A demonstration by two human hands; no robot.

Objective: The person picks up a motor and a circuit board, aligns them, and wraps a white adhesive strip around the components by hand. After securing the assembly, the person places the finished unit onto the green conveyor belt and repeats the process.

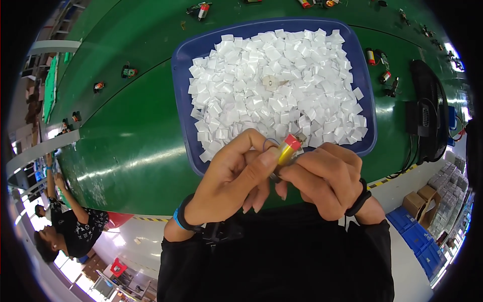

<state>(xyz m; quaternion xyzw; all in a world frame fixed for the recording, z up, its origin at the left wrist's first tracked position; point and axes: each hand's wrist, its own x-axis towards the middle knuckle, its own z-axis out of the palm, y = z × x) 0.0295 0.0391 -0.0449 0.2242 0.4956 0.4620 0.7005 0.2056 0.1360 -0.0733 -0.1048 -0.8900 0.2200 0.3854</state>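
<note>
A small cylindrical battery [288, 150] with a red end and a yellow, shiny body sits between my hands, in front of the tray. My left hand [234, 178] pinches it between thumb and fingers. A thin dark wire loops up beside the left fingertips. My right hand [327, 176] is closed with its fingertips against the battery's right side. Whatever else those fingers grip is hidden. A small metallic part shows just above them by the red end. Behind both hands, a blue tray [182, 108] holds a heap of small white square pieces [271, 55].
The tray rests on a green table [136, 146]. Small batteries with boards [129, 71] lie around it, more of them [371, 56] at the right. A black mesh-covered object [427, 90] and a black box with cables [416, 118] stand far right. Another person [75, 226] works at the left.
</note>
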